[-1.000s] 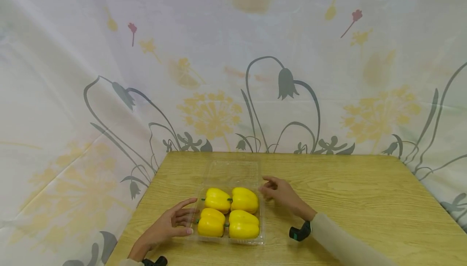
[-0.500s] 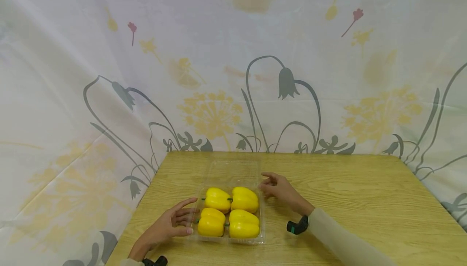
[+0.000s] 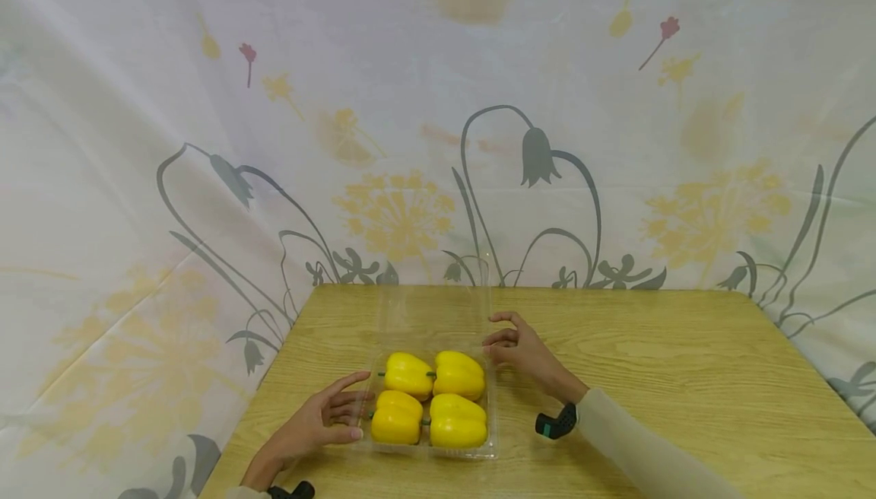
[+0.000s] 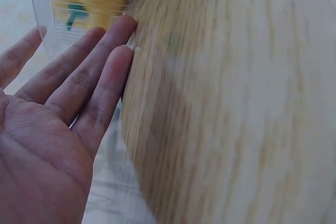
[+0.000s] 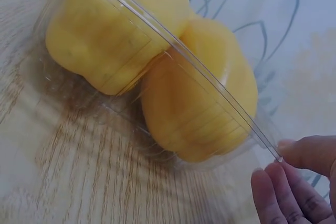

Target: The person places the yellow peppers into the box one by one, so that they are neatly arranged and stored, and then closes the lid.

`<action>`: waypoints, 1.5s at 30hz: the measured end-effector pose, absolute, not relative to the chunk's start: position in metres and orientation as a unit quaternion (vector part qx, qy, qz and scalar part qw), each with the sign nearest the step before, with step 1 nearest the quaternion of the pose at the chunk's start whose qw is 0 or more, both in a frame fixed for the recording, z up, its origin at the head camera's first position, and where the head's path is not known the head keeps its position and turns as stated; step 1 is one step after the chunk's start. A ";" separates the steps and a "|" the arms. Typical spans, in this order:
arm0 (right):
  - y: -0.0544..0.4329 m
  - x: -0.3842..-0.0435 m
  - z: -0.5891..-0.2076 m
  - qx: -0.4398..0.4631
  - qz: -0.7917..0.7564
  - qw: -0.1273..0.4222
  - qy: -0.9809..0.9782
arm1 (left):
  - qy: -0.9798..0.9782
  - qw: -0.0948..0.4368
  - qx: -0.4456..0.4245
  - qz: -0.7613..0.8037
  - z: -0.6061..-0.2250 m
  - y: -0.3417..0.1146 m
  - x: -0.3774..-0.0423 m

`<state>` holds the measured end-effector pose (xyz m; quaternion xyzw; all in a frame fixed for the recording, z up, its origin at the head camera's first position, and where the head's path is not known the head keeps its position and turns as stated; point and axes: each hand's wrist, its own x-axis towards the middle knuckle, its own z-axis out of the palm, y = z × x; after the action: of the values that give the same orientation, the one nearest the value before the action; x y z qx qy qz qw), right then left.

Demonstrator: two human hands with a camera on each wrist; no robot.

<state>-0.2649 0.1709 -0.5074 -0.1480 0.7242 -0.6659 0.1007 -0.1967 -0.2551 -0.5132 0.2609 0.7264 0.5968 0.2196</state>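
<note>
A clear plastic clamshell container [image 3: 472, 453] holds several yellow bell peppers [image 3: 457, 421] with green stems, laid on their sides in two rows. Its transparent lid [image 3: 434, 313] is hinged at the back and tilts up, away from the peppers. My left hand [image 3: 322, 419] is at the container's left side, fingers extended; in the left wrist view its fingertips [image 4: 122, 24] are right at the ribbed wall. At the back right corner is my right hand [image 3: 527, 354]. In the right wrist view its thumb [image 5: 304, 153] and fingers pinch the corner of the plastic rim.
The container stands on a wood-grain table [image 3: 650, 362], left of its middle. Behind and to the left hangs a pale flower-printed cloth [image 3: 438, 141]. Each wrist carries a black device [image 3: 556, 421].
The lid has swung up from lying back near the tabletop. My right hand has risen slightly and moved a little left; my left hand and the peppers have stayed put.
</note>
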 end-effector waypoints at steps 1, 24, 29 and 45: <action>0.171 -0.265 -0.507 -0.151 -0.667 0.100 0.722 | 0.726 0.219 0.261 0.597 -0.514 -0.255 -0.197; 0.173 -0.256 -0.505 -0.241 -0.666 0.102 0.698 | 0.733 0.211 0.263 0.590 -0.513 -0.254 -0.195; 0.172 -0.252 -0.503 -0.229 -0.647 0.102 0.720 | 0.725 0.210 0.274 0.596 -0.515 -0.255 -0.195; 0.182 -0.235 -0.501 -0.194 -0.626 0.146 0.741 | 0.726 0.201 0.275 0.598 -0.515 -0.255 -0.194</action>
<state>-0.2353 0.1818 -0.5009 -0.1936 0.7409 -0.6262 0.1463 -0.1938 -0.2546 -0.5152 0.2747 0.7257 0.5979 0.2010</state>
